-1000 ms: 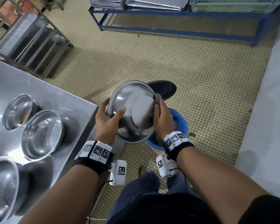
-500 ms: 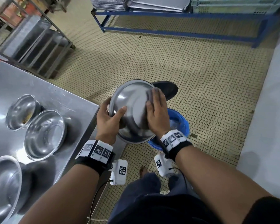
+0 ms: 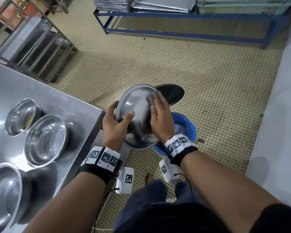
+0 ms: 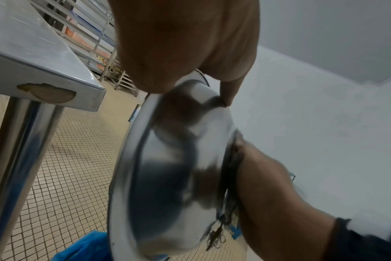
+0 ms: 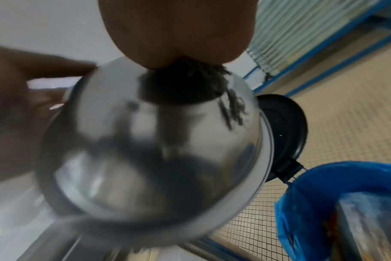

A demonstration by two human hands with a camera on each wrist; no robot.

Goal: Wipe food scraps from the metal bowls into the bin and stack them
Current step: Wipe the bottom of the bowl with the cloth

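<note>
Left hand (image 3: 115,125) grips the rim of the metal bowl (image 3: 134,105), thumb across its outer side, bowl tipped on edge above the blue-lined bin (image 3: 186,126). Right hand (image 3: 160,118) lies flat, fingers together, pressing a dark frayed cloth (image 5: 190,83) against the bowl's outside. Steel table (image 3: 45,91) on the left holds 3 more bowls (image 3: 45,140); the farthest one (image 3: 21,116) has scraps. Black bin lid (image 3: 172,95) stands open behind.

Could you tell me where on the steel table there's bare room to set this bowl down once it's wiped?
The table is bare along its far edge, beyond the small bowl with scraps, and at the corner nearest the left hand. The near-left side is crowded: the middle bowl and the large bowl sit close together.
</note>
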